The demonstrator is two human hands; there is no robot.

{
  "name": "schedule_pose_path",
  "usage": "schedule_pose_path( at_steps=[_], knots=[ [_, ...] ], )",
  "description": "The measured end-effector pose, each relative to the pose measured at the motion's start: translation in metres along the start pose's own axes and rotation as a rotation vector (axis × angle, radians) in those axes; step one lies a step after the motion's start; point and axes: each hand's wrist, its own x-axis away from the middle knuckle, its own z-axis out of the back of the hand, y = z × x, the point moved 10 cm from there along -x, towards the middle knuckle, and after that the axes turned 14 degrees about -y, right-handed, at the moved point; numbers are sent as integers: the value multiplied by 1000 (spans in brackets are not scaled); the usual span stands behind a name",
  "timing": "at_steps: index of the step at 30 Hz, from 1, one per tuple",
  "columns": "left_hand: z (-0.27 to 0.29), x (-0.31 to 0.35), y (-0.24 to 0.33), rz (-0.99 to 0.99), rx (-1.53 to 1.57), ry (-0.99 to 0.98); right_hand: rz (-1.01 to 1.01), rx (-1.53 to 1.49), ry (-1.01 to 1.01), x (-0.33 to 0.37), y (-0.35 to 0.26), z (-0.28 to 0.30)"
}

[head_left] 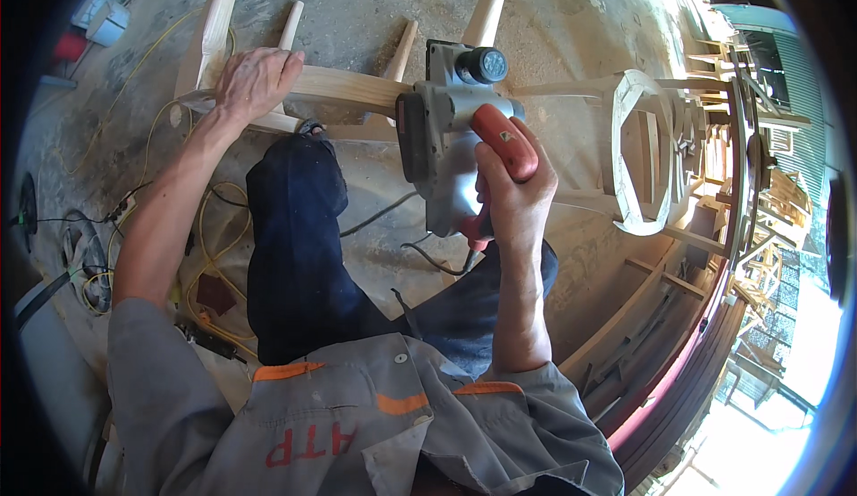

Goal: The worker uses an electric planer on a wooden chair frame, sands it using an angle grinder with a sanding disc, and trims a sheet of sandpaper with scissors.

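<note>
My right hand (520,194) is wrapped round the red handle of a grey electric planer (446,125) with a dark round front knob. The planer sits across the right end of a pale wooden rail (348,87), hiding part of it. That rail belongs to an unpainted chair frame, whose legs point away from me. At the rail's left end, my left hand (254,85) grips the frame near a leg joint, fingers over the wood. The planer's underside is hidden. A dark cord leads from its rear down past my knees.
More pale chair frames (629,152) stand at the right, with stacked wooden parts (714,152) beyond. Long dark red boards (678,380) lie at lower right. A yellow cable (207,237) loops over the concrete floor beside my leg. A white bucket (107,21) stands at far left.
</note>
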Motion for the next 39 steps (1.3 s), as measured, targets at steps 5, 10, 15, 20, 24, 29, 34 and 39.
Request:
schedule_pose_path(
  at_steps=[5,10,15,20,24,29,34,39],
  knots=[
    [-2,-1,1,19,20,-2,9,34,15,-14,-10,8],
    [-4,0,-9,63,31,-41,96,18,-38,-30,-16,38],
    [-2,10,-23,62,51,-25,-37,-222,159,18,38,85],
    [-6,3,-14,62,44,-34,-112,-80,290,60,79,101],
    [-6,-3,-1,59,39,-43,-96,-114,257,70,89,95],
    [-5,-6,0,85,-42,-113,-46,-99,79,63,86,74],
    [-5,-7,1,125,-68,-99,7,-211,1,40,82,61],
    [-5,-7,4,87,-40,-81,-1,-69,14,8,56,63]
  ],
)
